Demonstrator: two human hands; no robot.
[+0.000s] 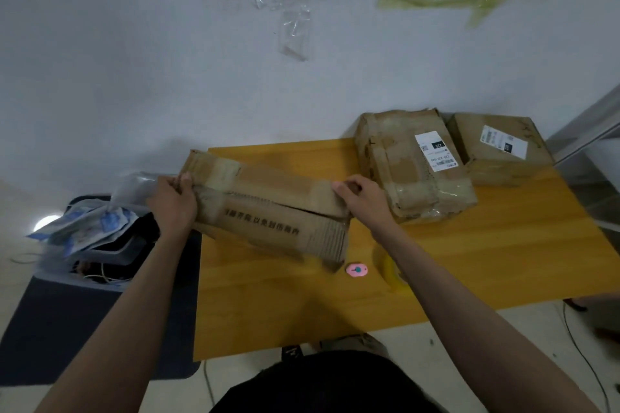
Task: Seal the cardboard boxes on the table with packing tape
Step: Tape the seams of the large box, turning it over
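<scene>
Left hand (174,203): fingers curled round the left end of the long box (268,211), thumb on its top edge; grips it.

Right hand (360,199): fingers and thumb pinch the right end of the same box at its top flap.

Long box: worn brown cardboard with a printed line of characters on the near face; centre of the frame, held tilted between both hands, its left end beyond the left edge of the table. Whether its lower right corner touches the table cannot be told.

Table (486,261): yellow wooden top, centre to right of the frame.

Taped box (412,164): upper right on the table, wrapped in clear tape, white label on top, just beside the right hand.

Second labelled box (500,147): far right, touching the taped box.

Pink cutter (357,269): small, on the table below the long box.

Tape roll (389,266): yellowish, beside the cutter, partly hidden by the right forearm.

Bin (100,245): left of the table, holding plastic bags.
</scene>
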